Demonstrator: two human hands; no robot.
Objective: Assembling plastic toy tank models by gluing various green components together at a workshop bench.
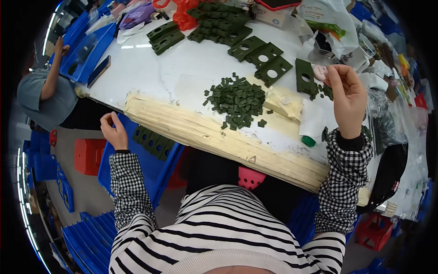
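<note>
Over the right part of the table, my right hand (pixel 350 101) is raised with thumb and forefinger pinched; what sits between them, if anything, is too small to make out. Close to its fingertips are a pale pink round piece (pixel 320 72) and a dark green plate with a round hole (pixel 305 68). My left hand (pixel 115 132) hangs off the table's left edge, above a blue bin (pixel 108 170), its fingers curled and nothing visible in them. Inside that bin lie several green plates with holes (pixel 154 142). A heap of small green rectangular pieces (pixel 238 101) lies mid-table.
Green plates (pixel 219 23) are stacked at the back, with three more (pixel 263 58) before them. A padded cream strip (pixel 219 139) lines the front edge. A green cap (pixel 308 140) lies near it. Bags (pixel 331 23) crowd the back right. Another person (pixel 48 96) sits at left.
</note>
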